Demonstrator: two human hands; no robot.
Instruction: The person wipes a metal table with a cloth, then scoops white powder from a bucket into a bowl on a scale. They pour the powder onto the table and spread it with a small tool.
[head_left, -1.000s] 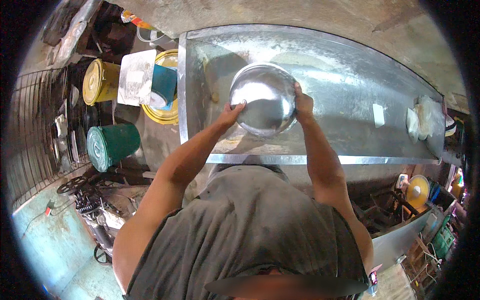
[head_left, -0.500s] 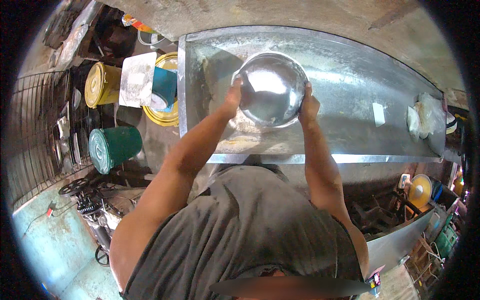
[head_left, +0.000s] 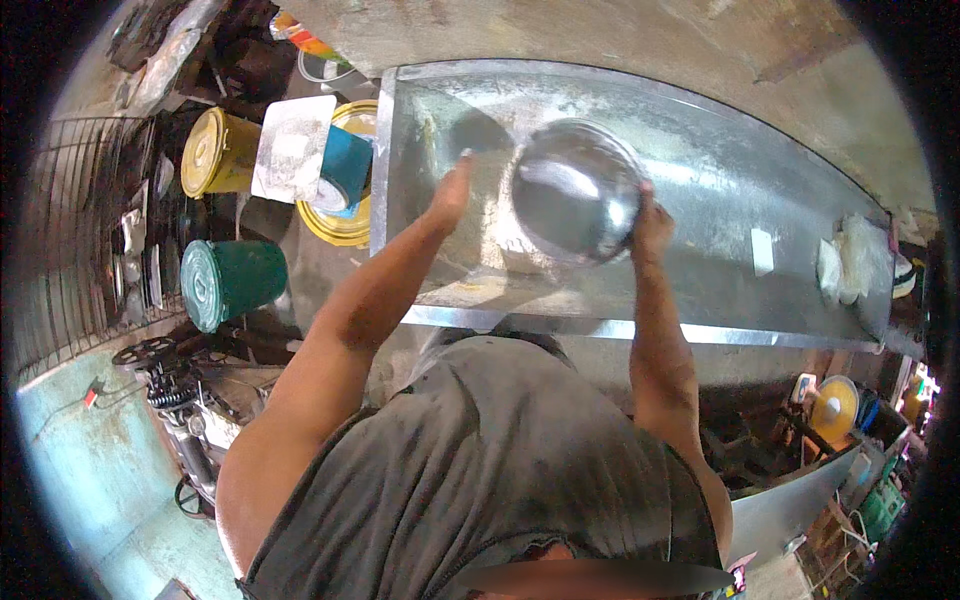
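A large shiny metal bowl (head_left: 572,195) tilts over the metal-lined trough table (head_left: 690,290); I cannot tell which way its hollow faces. My right hand (head_left: 652,228) grips the bowl's right rim, thumb up along the edge, the other fingers mostly hidden. Apart from the bowl, on its left, my left hand (head_left: 453,192) is open and holds nothing. Pale powder or dough-like stuff (head_left: 508,222) lies on the table at the bowl's left, partly covered by it. More pale dusting runs toward the near edge.
Left of the table stand yellow (head_left: 216,152) and green (head_left: 234,284) lidded buckets, and a blue container (head_left: 345,168) beside a whitish board (head_left: 294,148). A white card (head_left: 762,251) and clear plastic bags (head_left: 860,260) lie at the table's right. A machine with pulleys (head_left: 185,420) sits lower left.
My left hand has let go of the bowl and drawn away to the left. With my right hand on it, the bowl has shifted right and tilted, baring pale material on its left.
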